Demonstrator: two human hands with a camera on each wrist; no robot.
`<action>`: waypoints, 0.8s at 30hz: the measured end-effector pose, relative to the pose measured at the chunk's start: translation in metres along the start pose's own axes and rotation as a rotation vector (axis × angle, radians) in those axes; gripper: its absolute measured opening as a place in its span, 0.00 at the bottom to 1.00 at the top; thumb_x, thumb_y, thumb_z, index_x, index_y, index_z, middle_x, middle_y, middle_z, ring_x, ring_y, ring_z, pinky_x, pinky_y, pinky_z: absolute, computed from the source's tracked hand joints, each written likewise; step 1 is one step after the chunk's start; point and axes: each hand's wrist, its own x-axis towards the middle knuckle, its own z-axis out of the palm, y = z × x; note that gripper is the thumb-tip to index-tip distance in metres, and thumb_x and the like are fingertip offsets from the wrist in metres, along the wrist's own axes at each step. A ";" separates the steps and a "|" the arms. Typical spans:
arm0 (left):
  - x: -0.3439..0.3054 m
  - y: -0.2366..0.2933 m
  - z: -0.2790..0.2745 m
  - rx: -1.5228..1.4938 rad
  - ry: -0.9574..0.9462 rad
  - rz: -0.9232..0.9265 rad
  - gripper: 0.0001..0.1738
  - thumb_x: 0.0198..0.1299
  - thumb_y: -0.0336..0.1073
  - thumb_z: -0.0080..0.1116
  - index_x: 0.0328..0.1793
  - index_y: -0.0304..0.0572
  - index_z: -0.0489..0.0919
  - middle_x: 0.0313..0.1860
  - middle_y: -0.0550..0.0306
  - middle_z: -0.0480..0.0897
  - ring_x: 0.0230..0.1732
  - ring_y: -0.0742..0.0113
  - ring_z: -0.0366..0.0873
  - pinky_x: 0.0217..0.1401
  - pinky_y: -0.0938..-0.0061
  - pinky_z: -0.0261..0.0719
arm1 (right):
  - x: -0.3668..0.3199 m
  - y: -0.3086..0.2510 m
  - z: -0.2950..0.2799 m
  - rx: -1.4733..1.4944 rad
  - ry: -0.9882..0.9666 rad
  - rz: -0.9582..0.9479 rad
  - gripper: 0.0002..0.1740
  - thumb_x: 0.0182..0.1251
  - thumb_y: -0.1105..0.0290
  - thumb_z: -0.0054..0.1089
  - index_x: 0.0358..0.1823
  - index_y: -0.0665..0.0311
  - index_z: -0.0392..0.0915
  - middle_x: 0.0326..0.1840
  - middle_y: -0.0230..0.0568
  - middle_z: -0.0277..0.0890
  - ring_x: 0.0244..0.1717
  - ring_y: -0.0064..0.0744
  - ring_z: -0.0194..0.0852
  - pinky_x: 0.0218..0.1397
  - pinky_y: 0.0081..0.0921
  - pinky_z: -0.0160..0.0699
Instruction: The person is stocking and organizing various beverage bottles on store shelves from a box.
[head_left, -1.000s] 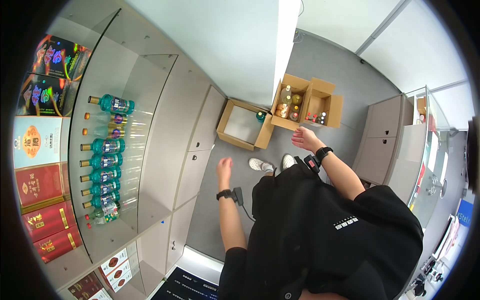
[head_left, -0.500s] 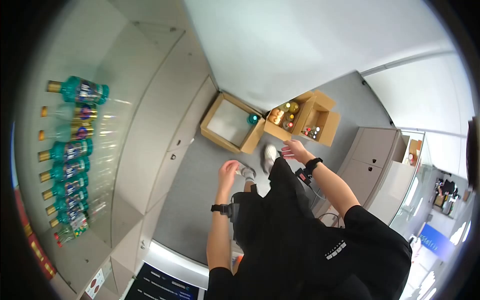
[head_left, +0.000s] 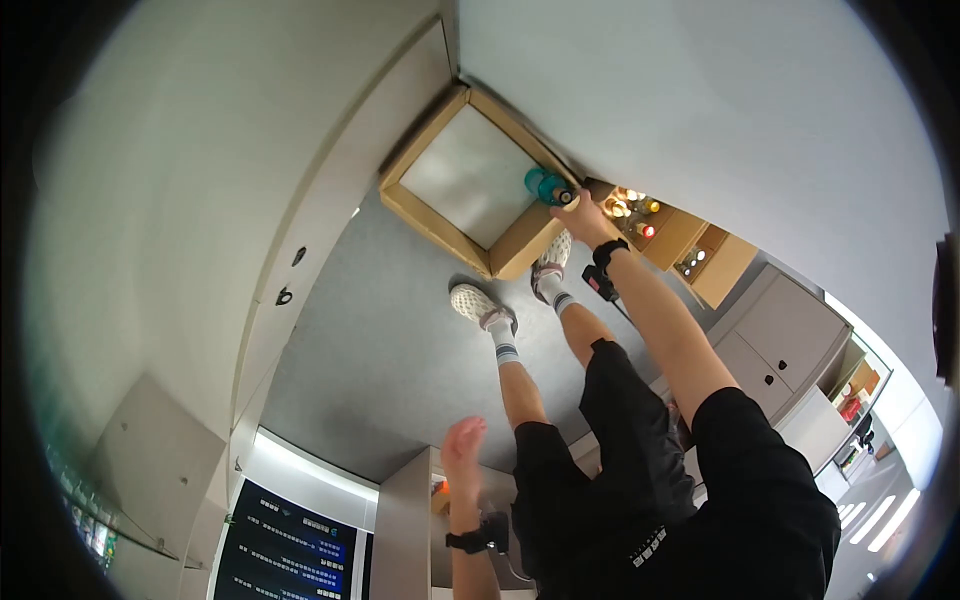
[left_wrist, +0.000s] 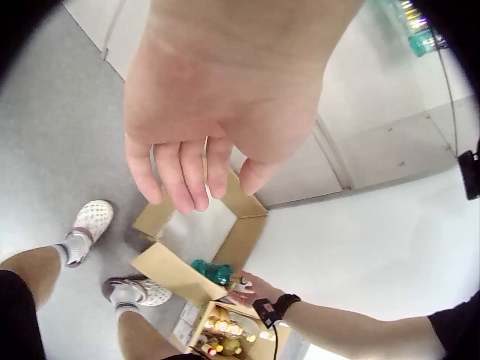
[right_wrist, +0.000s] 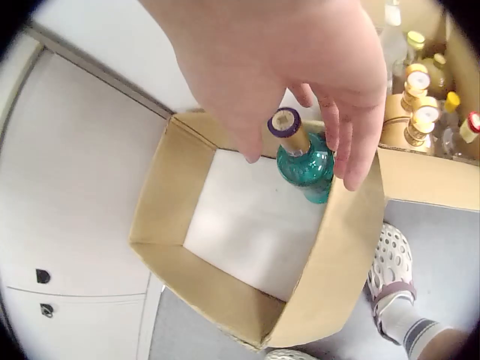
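A teal glass bottle with a gold neck and dark-rimmed cap stands in a corner of an open cardboard box. My right hand reaches down to the bottle's top at the box's edge. In the right wrist view its thumb and fingers are spread on either side of the neck, with a gap showing round the cap. My left hand hangs in the air away from the box, fingers loosely bent and holding nothing.
A second carton beside the box holds several bottles with gold, yellow and red caps. A white wall rises behind the boxes, and grey cabinets stand to the left. My feet in white clogs are close to the box.
The view has swung down from the bottle shelf towards the floor as the body bends. My right hand has moved forward to the teal bottle. The left hand has dropped back nearer the body.
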 end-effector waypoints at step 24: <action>-0.120 0.149 0.006 0.300 -0.132 0.507 0.26 0.57 0.41 0.72 0.57 0.34 0.77 0.47 0.49 0.84 0.48 0.64 0.82 0.54 0.72 0.79 | -0.374 -0.142 -0.273 0.203 0.236 -0.517 0.20 0.57 0.56 0.67 0.43 0.65 0.82 0.31 0.51 0.83 0.35 0.48 0.85 0.43 0.36 0.82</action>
